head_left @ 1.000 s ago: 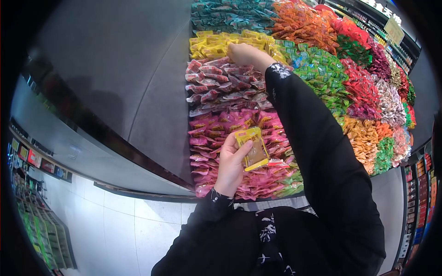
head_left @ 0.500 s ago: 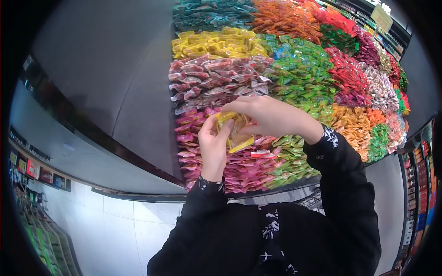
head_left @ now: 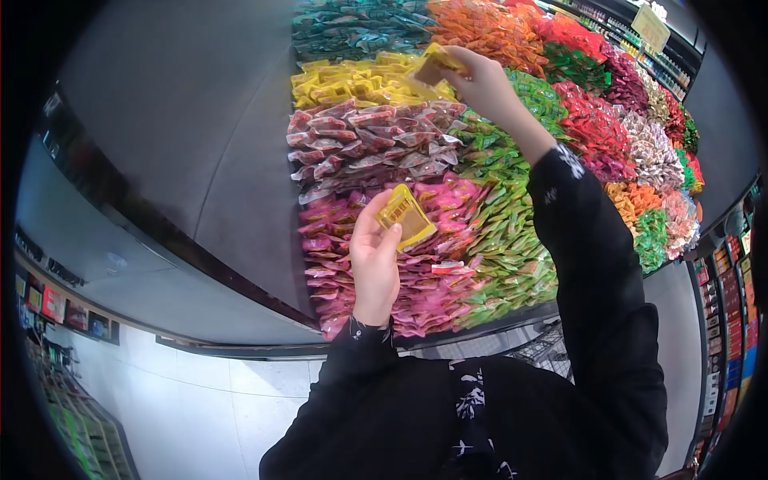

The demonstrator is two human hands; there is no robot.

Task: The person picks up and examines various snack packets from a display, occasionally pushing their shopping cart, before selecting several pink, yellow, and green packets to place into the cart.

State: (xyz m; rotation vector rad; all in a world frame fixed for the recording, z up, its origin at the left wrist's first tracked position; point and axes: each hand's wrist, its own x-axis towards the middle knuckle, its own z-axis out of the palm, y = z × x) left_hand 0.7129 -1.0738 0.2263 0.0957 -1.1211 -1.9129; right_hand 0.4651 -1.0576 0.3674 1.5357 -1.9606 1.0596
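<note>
My left hand [head_left: 376, 260] grips a yellow packet [head_left: 406, 218] between thumb and fingers, above the pink packets [head_left: 384, 296]. Farther up, my right hand [head_left: 480, 80] is closed on another yellow packet [head_left: 434, 67], which is tilted and a little blurred. It is at the right end of the row of yellow packets [head_left: 344, 84], near the orange packets [head_left: 488, 36]. Brown-red packets [head_left: 376, 140] lie between the yellow and the pink ones. A red and white packet [head_left: 452, 267] rests on the pink ones.
A dark grey counter surface [head_left: 168, 104] spans the left. Green packets [head_left: 520, 200] and red packets [head_left: 592, 128] fill the display to the right. Shelves of goods [head_left: 724, 320] stand at the far right, and a metal cart [head_left: 548, 352] shows below the display edge.
My hands have moved apart. The right hand went up and away with a yellow packet, toward the yellow row, while the left hand stayed near its place, holding a yellow packet now seen face on.
</note>
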